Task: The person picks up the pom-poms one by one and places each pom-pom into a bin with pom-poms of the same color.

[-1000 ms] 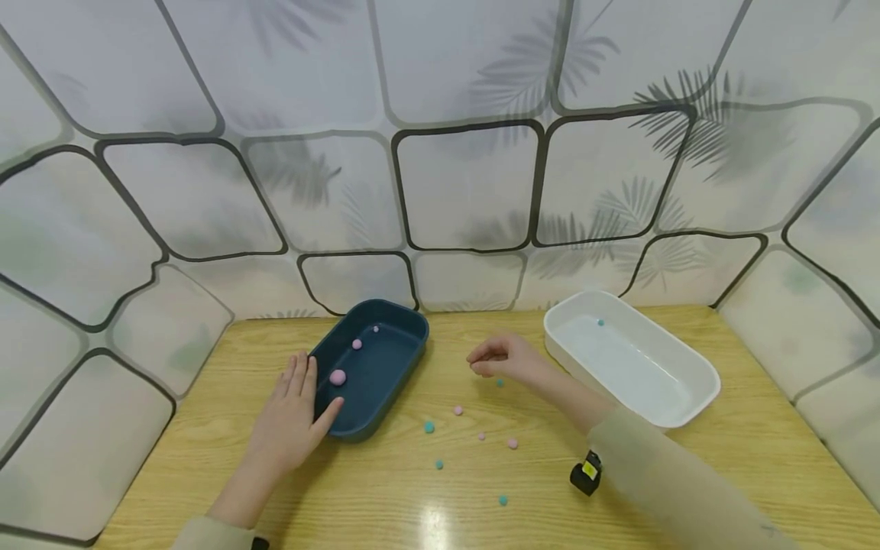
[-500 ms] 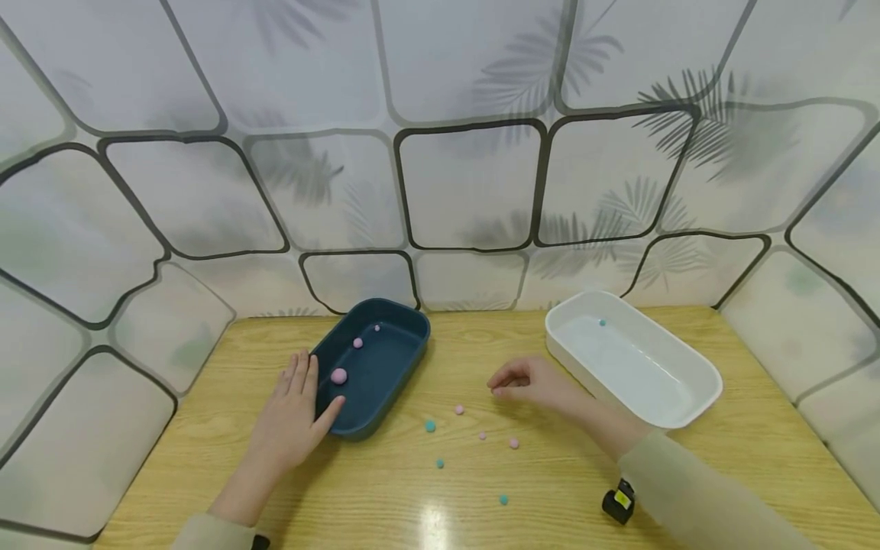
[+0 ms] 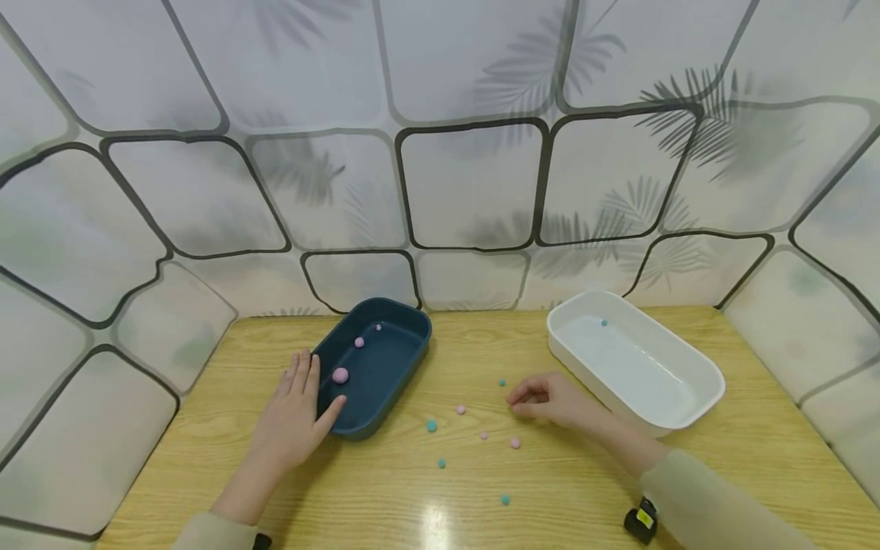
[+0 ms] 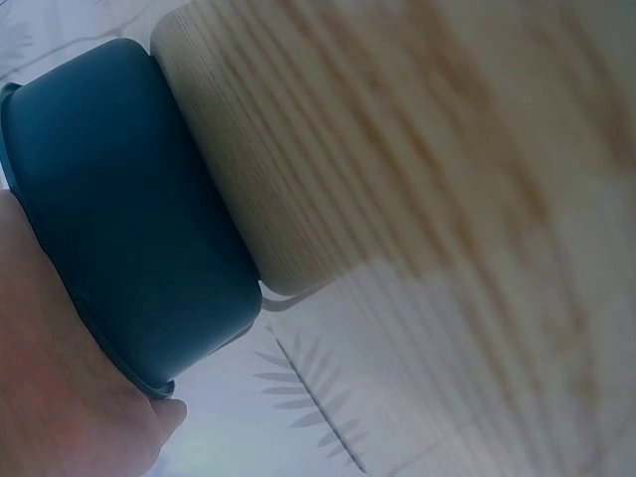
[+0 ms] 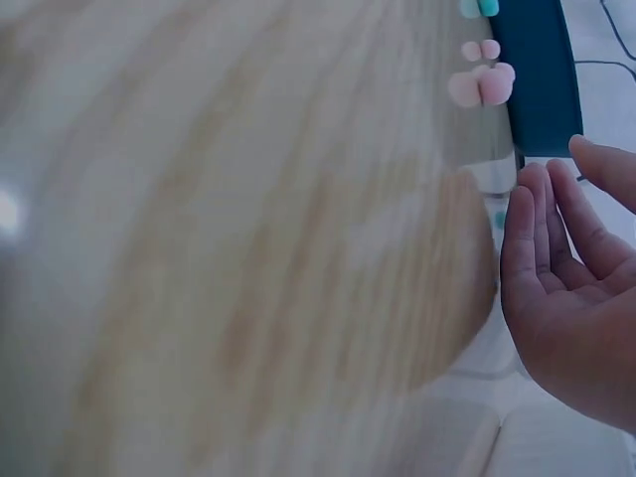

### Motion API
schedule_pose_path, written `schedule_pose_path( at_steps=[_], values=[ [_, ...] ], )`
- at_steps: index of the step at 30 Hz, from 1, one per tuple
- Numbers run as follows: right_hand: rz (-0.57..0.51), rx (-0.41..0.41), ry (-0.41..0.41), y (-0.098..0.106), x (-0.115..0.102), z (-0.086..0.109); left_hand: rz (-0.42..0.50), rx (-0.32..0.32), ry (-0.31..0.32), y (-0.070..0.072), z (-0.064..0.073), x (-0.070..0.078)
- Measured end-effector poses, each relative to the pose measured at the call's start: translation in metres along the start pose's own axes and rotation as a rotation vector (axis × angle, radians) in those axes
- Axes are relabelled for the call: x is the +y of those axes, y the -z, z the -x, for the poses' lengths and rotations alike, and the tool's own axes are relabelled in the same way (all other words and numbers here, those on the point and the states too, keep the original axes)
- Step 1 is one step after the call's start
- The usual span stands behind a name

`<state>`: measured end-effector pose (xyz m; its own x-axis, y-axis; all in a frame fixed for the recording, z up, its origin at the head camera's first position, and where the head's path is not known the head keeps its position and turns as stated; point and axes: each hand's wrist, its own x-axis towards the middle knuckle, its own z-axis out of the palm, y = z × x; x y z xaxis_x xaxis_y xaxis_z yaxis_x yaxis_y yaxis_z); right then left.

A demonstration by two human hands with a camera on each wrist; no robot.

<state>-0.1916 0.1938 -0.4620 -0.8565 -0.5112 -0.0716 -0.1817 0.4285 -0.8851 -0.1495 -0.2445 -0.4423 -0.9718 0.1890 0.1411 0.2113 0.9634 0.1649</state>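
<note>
Your left hand lies straight-fingered against the blue tray; the right wrist view shows your right hand, thumb and fingers apart, a gap unclear from the head.

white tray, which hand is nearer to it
Right. The right hand is close by the left side of the white tray in the head view; the left hand is far across, beside the navy tray.
</note>
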Motion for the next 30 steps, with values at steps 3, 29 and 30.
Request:
schedule_pose_path(
  at_steps=[3,29,30],
  values=[
    [0.011,-0.007,-0.006,0.0,0.003,0.003,0.01,-0.003,0.002,0.001,0.0,0.001],
    [0.135,-0.081,0.17,-0.011,0.01,0.013,0.013,-0.013,0.004,0.003,0.0,0.002],
    [0.153,-0.08,0.175,-0.012,0.01,0.012,0.014,-0.013,0.004,0.003,0.0,0.002]
  ],
)
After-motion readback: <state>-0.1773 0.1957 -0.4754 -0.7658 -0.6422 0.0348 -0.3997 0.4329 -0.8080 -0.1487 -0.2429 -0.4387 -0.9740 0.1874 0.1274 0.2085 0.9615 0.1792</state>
